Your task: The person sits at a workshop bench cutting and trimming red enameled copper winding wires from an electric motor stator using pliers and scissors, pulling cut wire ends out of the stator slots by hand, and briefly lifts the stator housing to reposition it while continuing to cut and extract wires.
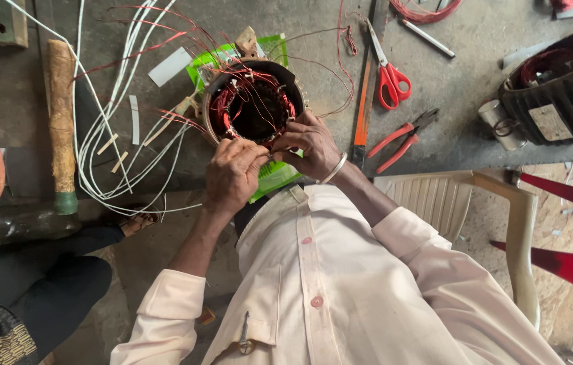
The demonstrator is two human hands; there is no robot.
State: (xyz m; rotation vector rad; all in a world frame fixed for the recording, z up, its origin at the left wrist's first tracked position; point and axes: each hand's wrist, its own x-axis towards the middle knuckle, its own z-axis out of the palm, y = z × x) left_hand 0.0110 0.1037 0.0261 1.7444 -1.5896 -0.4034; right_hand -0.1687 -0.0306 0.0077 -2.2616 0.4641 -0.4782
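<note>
A round motor stator (252, 101) with red copper windings lies on a green sheet (273, 177) on the grey work surface. My left hand (232, 176) and my right hand (312, 145) meet at the stator's near rim. The fingers of both hands pinch the red winding wires (279, 94) there. My right wrist wears a metal bangle (333, 169). Thin red wire ends stick out of the stator towards the far left. My fingertips hide what lies between them.
White wires (107, 128) and a wooden-handled hammer (62, 115) lie to the left. Red-handled scissors (388, 74) and pliers (404, 138) lie to the right, beyond them a second motor (560, 88). A white plastic chair (462, 196), a red chair (570, 257) and another person (2, 270) are close by.
</note>
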